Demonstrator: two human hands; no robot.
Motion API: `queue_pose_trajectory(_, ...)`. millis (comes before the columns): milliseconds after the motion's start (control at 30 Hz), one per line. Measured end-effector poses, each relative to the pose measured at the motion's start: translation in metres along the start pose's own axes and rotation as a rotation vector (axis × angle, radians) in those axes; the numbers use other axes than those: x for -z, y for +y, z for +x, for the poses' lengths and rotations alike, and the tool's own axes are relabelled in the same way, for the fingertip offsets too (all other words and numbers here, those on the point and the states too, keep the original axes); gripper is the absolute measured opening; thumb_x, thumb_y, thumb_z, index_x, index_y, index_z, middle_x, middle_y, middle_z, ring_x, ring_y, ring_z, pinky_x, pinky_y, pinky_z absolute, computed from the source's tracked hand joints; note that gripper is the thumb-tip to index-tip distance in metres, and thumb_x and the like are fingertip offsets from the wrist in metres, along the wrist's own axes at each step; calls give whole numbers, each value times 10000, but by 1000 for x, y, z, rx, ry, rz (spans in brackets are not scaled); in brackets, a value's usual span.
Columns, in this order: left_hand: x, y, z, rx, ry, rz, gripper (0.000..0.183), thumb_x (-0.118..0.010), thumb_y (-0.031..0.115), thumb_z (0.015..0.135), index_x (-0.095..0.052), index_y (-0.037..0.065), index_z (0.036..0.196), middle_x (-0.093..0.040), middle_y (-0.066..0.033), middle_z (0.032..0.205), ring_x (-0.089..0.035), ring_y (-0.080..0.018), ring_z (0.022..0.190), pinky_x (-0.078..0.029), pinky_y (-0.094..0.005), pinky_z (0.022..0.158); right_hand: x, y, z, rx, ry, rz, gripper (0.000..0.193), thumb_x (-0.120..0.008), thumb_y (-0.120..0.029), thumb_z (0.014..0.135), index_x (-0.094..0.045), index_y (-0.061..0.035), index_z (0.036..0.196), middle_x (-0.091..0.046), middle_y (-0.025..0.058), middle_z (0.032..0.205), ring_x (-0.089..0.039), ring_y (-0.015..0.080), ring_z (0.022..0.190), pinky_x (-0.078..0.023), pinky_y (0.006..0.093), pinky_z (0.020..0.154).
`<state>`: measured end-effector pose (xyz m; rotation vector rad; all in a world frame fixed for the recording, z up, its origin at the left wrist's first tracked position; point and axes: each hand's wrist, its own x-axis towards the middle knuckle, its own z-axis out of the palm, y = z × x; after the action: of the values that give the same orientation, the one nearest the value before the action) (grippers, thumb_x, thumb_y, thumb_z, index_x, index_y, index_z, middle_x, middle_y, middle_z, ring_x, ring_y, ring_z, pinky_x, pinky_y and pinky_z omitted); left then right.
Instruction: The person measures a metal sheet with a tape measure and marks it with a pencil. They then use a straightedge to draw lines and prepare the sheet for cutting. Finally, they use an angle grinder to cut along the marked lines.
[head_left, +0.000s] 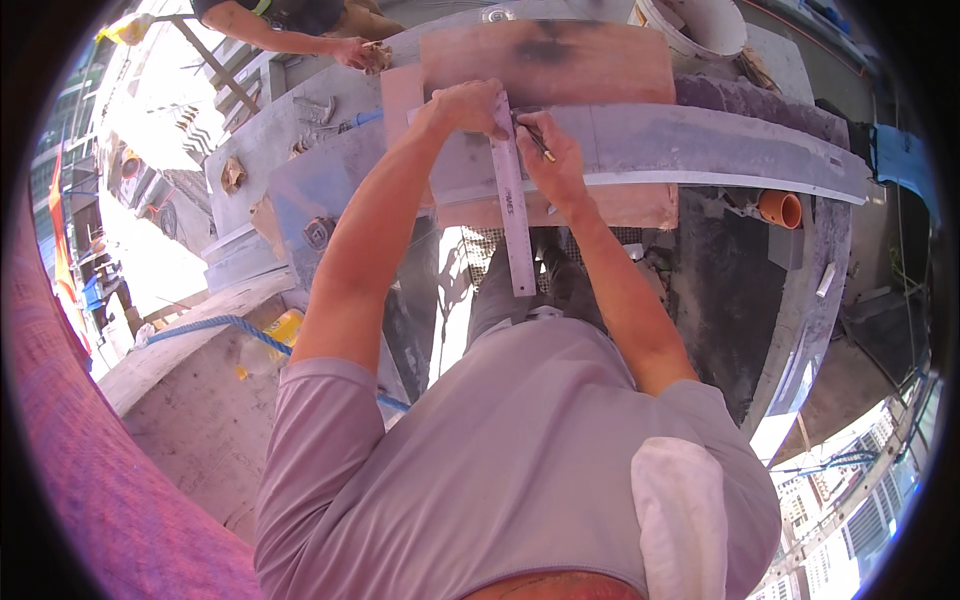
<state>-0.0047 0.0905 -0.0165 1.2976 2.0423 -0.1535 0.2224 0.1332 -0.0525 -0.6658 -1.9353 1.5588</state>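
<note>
My left hand is closed over the far end of a pale ruler, its fingers pressed at the ruler's edge. The ruler lies across a long, curved grey strip, and its near end sticks out past the strip's near edge toward my body. In my right hand a dark pencil-like marker is pinched, close to the ruler's right side. Its tip is too small to make out. Under the strip lies a reddish-brown sheet, darkly smudged at its far part.
Another person's hand holds a crumpled brown piece at the far left. A tape measure lies left of my left arm. A white bucket stands far right, an orange pipe piece nearer. Blue rope runs at left.
</note>
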Motion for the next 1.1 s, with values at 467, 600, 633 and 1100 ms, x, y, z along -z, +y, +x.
queue_pose_trajectory(467,-5,-7,4,-49,38,-25,964,-929,526,802,-548,127,1593,-662,-135,1552,-568,-368,1497,-480,-545,1181,93,-62,-126,-459,-397,-22,240,-645,-203,1097,-723,3,1193,-780,102,915,-742,163,839,-592,340,794)
queue_pose_trajectory(600,-28,-65,2,-56,142,-266,952,-879,581,872,-552,60,1598,-677,-211,1513,-593,-388,1468,-477,-508,1188,103,-71,-132,-454,-516,-144,284,-595,-240,1148,-716,2,1235,-783,107,950,-740,171,863,-594,340,809)
queue_pose_trajectory(633,-32,-86,-5,-28,183,-360,949,-862,595,896,-549,43,1601,-678,-231,1507,-600,-390,1461,-477,-496,1188,106,-75,-136,-467,-535,-145,291,-587,-243,1153,-718,3,1234,-783,106,950,-738,170,864,-594,339,811)
queue_pose_trajectory(1100,5,-82,-38,307,831,-779,754,-782,527,993,-588,-20,1474,-745,-269,1365,-703,-430,1306,-533,-474,1121,99,-70,-145,-458,-532,-250,272,-607,-229,1134,-735,1,1204,-780,109,944,-734,163,859,-593,329,824)
